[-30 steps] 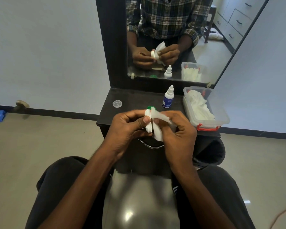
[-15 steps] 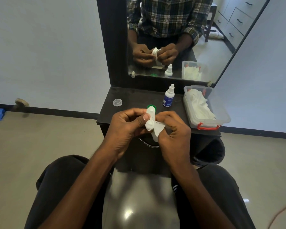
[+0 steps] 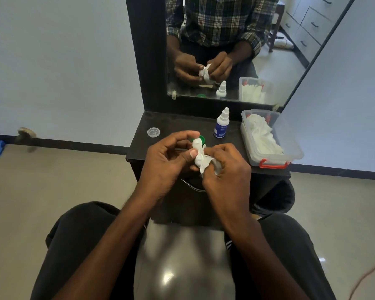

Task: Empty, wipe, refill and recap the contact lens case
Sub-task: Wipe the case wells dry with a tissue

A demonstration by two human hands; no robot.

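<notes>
Both hands have bunched the tissue (image 3: 200, 158) tighter since a second ago: left hand (image 3: 167, 161) pinches the case (image 3: 200, 140), right hand (image 3: 226, 167) pinches tissue at 3 o'clock; wiping continues.

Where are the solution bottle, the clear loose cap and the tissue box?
solution bottle (image 3: 221, 128): head view, on its blue label.
clear loose cap (image 3: 153, 132): head view, at its centre.
tissue box (image 3: 272, 165): head view, on its red front latch.

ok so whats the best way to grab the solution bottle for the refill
Take the solution bottle around its straight blue-labelled body, not the narrow white nozzle cap. It stands upright on the dark shelf, and the tissue box crowds its right, so come from the front or left.
</notes>
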